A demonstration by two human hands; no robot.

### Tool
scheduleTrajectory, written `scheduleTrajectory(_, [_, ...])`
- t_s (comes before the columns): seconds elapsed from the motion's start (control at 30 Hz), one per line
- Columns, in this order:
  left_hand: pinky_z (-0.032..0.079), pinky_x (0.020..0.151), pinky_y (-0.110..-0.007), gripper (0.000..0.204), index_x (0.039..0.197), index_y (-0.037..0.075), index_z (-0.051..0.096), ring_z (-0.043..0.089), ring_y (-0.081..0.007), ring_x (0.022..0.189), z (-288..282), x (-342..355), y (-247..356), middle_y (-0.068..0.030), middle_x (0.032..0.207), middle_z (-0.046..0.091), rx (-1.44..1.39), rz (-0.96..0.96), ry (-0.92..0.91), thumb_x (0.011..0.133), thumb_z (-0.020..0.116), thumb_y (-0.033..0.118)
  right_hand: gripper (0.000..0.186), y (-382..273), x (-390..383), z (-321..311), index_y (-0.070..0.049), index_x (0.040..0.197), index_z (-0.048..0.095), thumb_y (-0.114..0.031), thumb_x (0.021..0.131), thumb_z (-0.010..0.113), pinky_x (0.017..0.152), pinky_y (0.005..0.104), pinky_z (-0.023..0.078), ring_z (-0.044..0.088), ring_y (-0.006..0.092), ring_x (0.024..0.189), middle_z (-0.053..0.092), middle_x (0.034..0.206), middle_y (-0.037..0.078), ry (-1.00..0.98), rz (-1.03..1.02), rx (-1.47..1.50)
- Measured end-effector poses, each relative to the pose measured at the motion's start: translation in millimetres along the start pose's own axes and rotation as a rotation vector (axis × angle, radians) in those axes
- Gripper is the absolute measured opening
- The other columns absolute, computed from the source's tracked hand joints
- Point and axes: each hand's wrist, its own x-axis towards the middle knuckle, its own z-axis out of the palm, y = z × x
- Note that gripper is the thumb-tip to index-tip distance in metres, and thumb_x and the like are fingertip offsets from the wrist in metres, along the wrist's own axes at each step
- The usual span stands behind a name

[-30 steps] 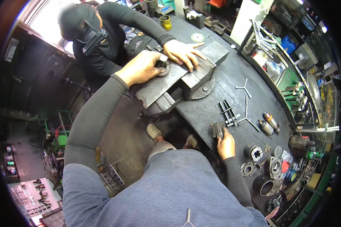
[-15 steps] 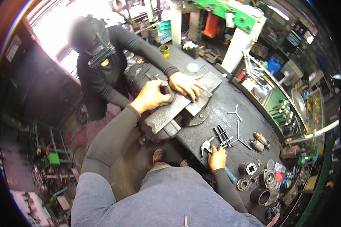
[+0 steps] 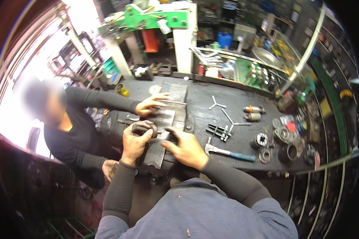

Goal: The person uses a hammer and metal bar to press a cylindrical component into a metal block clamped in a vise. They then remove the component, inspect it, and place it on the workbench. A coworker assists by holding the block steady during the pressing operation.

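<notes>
My left hand [image 3: 133, 145] is closed around a dark round metal part [image 3: 154, 131], held over the left edge of a grey metal plate [image 3: 155, 153]. The plate lies across the top of the bench vise [image 3: 180, 113]. Just right of the part is my right hand [image 3: 185, 148], its thumb and fingers apart, with nothing seen in it. Past the plate, a co-worker's hand [image 3: 150, 104] is spread over the vise. Their other hand [image 3: 109, 169] hangs low at the left, around something I cannot make out. A claw hammer [image 3: 239, 155] with a blue handle lies on the bench to the right.
A small black puller [image 3: 217, 131] and two three-armed wrenches [image 3: 216, 103] lie on the dark bench [image 3: 199, 95]. Several round metal parts [image 3: 261, 140] stand at its right end. A tool tray [image 3: 243, 71] and a green-beamed press [image 3: 155, 20] are along the back.
My right hand has left the hammer and come over beside the round part. The co-worker's hand has lifted off the plate. The view has swung to the right.
</notes>
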Motion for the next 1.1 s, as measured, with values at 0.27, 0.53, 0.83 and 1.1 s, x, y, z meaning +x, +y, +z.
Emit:
scheduleTrajectory(0.27, [0.056, 0.105, -0.035, 0.017, 0.108, -0.008, 0.076, 0.073, -0.0216, 0.119, 9.8, -10.2, 9.2, -0.0242, 0.131, 0.077, 0.093, -0.035, -0.176, 0.093, 0.082, -0.002, 0.029, 27.8, 2.1, 17.2, 0.005, 0.108, 0.073, -0.021, 0.095, 0.078, 0.081, 0.0509, 0.059, 0.075, 0.0463, 0.094, 0.075, 0.099, 0.030, 0.160, 0.054, 0.109])
scheduleTrajectory(0.53, [0.059, 0.092, -0.044, 0.028, 0.104, 0.001, 0.079, 0.076, -0.0359, 0.103, 88.0, -26.2, 58.8, -0.0181, 0.114, 0.077, 0.533, 0.587, -0.301, 0.079, 0.092, 0.003, 0.016, 46.5, -58.7, -51.3, -0.001, 0.099, 0.070, -0.013, 0.092, 0.078, 0.079, 0.0508, 0.058, 0.072, 0.0444, 0.090, 0.072, 0.090, 0.022, 0.495, -0.021, -0.263])
scheduleTrajectory(0.83, [0.059, 0.100, -0.043, 0.024, 0.109, -0.002, 0.074, 0.075, -0.0321, 0.109, 105.8, -28.7, 42.3, -0.0222, 0.113, 0.077, 0.090, 0.274, -0.180, 0.092, 0.088, 0.007, 0.029, 150.0, -195.9, -242.9, 0.002, 0.132, 0.069, -0.008, 0.105, 0.072, 0.071, 0.0299, 0.064, 0.076, 0.0156, 0.082, 0.077, 0.102, 0.008, 1.069, 0.496, 0.340])
scheduleTrajectory(1.1, [0.054, 0.107, -0.042, 0.020, 0.113, -0.003, 0.076, 0.071, -0.0260, 0.114, 132.6, -46.1, 8.5, -0.0157, 0.119, 0.077, 0.192, 0.046, -0.054, 0.099, 0.084, 0.008, 0.024, 193.7, -256.7, -377.1, 0.007, 0.099, 0.078, -0.017, 0.100, 0.080, 0.078, 0.0377, 0.057, 0.072, 0.0195, 0.082, 0.079, 0.092, 0.012, 0.940, 0.724, -0.285])
